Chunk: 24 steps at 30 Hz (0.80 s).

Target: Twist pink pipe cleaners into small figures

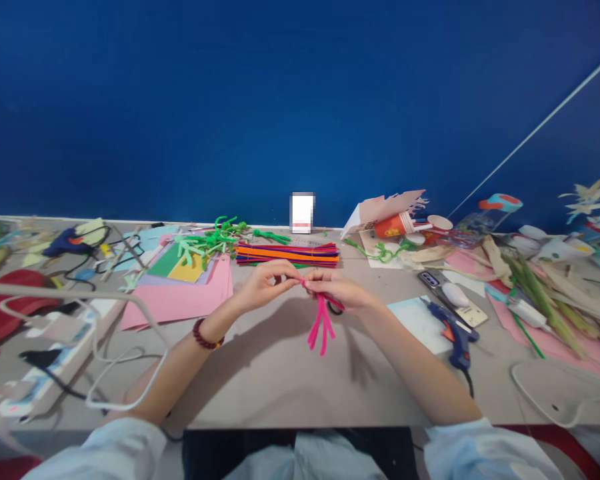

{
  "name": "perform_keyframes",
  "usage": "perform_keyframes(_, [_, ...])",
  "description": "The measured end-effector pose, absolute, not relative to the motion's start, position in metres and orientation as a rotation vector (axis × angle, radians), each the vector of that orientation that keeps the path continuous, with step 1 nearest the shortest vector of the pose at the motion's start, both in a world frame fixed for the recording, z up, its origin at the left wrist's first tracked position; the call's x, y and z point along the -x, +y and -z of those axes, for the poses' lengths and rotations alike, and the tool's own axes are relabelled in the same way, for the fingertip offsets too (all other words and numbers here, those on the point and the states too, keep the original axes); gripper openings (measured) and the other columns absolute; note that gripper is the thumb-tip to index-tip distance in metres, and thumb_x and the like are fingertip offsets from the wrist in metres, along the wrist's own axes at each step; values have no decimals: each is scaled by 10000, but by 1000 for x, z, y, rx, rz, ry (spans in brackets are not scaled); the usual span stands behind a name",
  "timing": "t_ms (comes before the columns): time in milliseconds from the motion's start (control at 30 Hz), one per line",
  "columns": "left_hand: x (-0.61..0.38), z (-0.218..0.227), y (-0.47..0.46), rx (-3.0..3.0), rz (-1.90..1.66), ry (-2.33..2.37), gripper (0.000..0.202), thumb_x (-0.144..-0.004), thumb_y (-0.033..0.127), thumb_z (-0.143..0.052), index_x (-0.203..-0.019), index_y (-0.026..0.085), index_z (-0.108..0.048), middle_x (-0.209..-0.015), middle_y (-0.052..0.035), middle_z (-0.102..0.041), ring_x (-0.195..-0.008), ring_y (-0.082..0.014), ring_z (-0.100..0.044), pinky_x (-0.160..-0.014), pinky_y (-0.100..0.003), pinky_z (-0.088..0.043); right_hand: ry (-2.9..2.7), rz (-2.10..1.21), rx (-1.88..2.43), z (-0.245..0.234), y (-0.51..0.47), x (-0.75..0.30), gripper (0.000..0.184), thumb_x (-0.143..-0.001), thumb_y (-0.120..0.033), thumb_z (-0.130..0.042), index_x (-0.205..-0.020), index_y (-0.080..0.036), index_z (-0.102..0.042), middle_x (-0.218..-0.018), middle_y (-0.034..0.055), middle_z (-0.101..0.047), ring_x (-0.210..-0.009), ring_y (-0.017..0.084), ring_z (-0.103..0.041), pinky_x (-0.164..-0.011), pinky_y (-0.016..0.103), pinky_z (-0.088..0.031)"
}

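A bunch of bright pink pipe cleaners [322,327] hangs from my right hand [341,288], its several fuzzy ends fanned out downward. The thumb and fingers of that hand are closed around its upper part. My left hand [270,283], with a dark beaded bracelet on the wrist, pinches the pink tip at the other side, so both hands meet over the table. Just behind them lies a banded bundle of pipe cleaners [287,255] in orange, red, purple and other colours. A dark ring-shaped thing [335,309] is partly hidden beneath my right hand.
Coloured paper sheets [180,303] and green pipe-cleaner pieces [215,241] lie left. At right are a glue gun [455,330], a phone [433,283], red paper cups [394,225] and plant-like leaves. A power strip [55,363] with loose cables occupies the near left. A blue wall stands behind.
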<state>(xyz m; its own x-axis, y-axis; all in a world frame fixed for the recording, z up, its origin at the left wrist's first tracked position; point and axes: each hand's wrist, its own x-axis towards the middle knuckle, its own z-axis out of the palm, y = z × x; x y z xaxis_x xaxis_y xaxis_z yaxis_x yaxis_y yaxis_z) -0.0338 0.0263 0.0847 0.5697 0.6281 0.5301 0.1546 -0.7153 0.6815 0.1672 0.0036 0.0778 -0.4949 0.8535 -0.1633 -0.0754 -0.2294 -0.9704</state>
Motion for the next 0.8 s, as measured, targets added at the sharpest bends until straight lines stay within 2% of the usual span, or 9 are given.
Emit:
perform_keyframes(300, [33,-79,28,-2181,-1070,610,137,-841,242,-582,-806,150,-678,-763,-72,-662,-712,-124,-578,-508,-189,-410,-1376,-1762,983,-79,3,-165,253,-659,-383,-726,-720,-158,-626,-642,-25,-537,-587,87,-456,-570,233,-324])
perform_keyframes(467, [33,-77,29,-2173,-1102,639,128,-835,237,-589,-804,153,-680,-769,-66,-658,-705,-117,-583,-491,-179,-400,-1443,-1595,1063,-86,-2,-162,264,-668,-408,-697,-713,-164,-608,-631,-39,-496,-572,85,-408,-560,239,-313])
perform_keyframes(800, [29,-75,25,-2165,-1197,711,134,-832,236,-587,-806,155,-691,-761,-58,-656,-658,-98,-572,-461,-166,-389,-1582,-1215,1196,-85,-7,-156,234,-755,-419,-589,-731,-187,-565,-676,-18,-519,-583,105,-406,-576,256,-350])
